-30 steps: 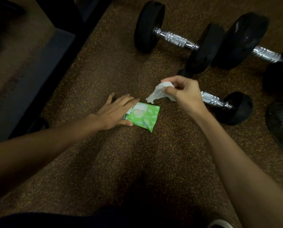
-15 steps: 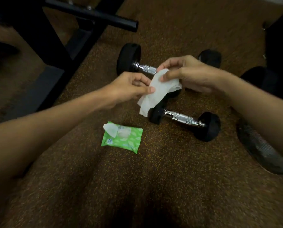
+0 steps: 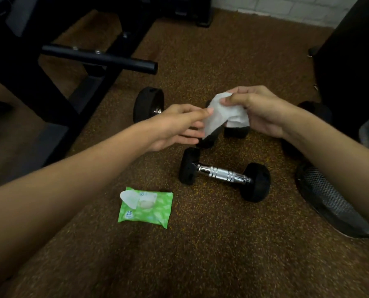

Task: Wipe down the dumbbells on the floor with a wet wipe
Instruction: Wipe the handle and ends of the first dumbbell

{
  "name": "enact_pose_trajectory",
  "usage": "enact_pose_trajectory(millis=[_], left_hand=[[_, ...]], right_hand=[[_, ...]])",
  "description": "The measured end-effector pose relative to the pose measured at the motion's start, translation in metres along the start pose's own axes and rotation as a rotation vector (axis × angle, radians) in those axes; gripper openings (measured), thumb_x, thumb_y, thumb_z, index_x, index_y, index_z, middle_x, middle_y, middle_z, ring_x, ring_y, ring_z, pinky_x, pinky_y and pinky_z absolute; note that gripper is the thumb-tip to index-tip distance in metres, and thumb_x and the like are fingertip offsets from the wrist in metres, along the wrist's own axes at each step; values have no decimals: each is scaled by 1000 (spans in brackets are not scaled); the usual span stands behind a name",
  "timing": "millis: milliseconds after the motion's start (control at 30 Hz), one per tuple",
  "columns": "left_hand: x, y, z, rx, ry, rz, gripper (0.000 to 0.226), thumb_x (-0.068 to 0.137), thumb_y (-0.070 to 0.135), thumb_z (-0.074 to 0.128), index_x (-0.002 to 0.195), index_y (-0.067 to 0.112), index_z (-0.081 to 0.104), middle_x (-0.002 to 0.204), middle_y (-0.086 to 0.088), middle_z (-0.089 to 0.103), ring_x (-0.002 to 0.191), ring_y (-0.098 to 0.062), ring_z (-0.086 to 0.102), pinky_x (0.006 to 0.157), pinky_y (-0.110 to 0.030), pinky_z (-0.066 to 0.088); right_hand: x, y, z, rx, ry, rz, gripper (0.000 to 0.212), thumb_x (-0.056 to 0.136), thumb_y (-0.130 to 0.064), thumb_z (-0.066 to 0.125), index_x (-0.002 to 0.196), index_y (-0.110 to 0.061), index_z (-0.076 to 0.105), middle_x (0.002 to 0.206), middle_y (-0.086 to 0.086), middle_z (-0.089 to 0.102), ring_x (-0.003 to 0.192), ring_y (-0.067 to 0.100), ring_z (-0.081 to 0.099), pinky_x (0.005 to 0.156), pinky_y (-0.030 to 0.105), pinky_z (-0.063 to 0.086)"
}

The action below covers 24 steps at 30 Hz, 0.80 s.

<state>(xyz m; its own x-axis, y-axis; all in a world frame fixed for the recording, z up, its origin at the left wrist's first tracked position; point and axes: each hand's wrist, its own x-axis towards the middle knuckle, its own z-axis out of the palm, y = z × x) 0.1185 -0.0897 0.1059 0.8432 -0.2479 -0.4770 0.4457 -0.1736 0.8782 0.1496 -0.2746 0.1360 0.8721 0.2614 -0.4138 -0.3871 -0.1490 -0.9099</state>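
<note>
A white wet wipe [image 3: 219, 116] hangs between both hands above the floor. My right hand [image 3: 258, 110] pinches its top edge; my left hand [image 3: 179, 125] grips its left edge with thumb and fingers. Below them a small black dumbbell [image 3: 223, 174] with a chrome handle lies on the brown floor. A larger black dumbbell [image 3: 148, 104] lies farther back, its handle and right end mostly hidden behind my hands and the wipe. The green wipe packet [image 3: 146, 206] lies on the floor at the lower left, its flap open.
A black bench frame [image 3: 97, 59] with a protruding bar stands at the upper left. A black mesh object [image 3: 327, 198] lies at the right. Dark equipment [image 3: 351, 61] fills the upper right corner. A white brick wall [image 3: 286, 7] runs along the back.
My left hand left the packet and took hold of the wipe, which my right hand lifted. Both hands now spread it wider. The view tilted up, showing the bench frame and wall.
</note>
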Motion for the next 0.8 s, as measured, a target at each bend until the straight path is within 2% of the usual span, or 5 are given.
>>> enact_pose_trajectory(millis=[300, 433, 533, 667, 800], left_hand=[[22, -11, 30, -420, -12, -29, 30, 86, 13, 65, 114, 4, 60, 107, -13, 70, 92, -20, 70, 80, -30, 57], [29, -17, 38, -444, 14, -64, 37, 86, 4, 62, 123, 6, 57, 104, -10, 69, 89, -18, 68, 75, -27, 57], [33, -21, 42, -463, -2, -53, 38, 86, 3, 61, 124, 5, 56, 109, -11, 68, 93, -19, 67, 73, -25, 58], [41, -39, 48, -235, 130, 56, 31, 84, 5, 65, 115, 6, 59, 106, -11, 67, 101, -22, 64, 84, -29, 53], [48, -61, 34, 410, 152, 140, 51, 73, 38, 77, 119, 26, 58, 115, 0, 54, 104, -10, 53, 87, -22, 43]], right_hand=[[7, 43, -14, -78, 28, -29, 25, 79, -24, 73, 99, -12, 65, 93, 4, 70, 86, 15, 64, 79, 33, 51], [8, 57, -24, 11, 30, 72, 42, 80, -39, 70, 113, -13, 65, 103, 5, 70, 102, 24, 65, 86, 40, 52], [7, 69, -28, 198, -123, 197, 44, 85, -41, 63, 122, -18, 62, 113, 12, 65, 104, 30, 64, 87, 48, 53], [12, 83, -26, 386, -181, 184, 21, 89, -10, 60, 110, -11, 62, 101, 12, 65, 81, 18, 69, 65, 28, 59], [23, 96, -32, 227, -7, 94, 13, 84, 4, 62, 91, -6, 65, 94, 13, 66, 77, 17, 66, 52, 17, 54]])
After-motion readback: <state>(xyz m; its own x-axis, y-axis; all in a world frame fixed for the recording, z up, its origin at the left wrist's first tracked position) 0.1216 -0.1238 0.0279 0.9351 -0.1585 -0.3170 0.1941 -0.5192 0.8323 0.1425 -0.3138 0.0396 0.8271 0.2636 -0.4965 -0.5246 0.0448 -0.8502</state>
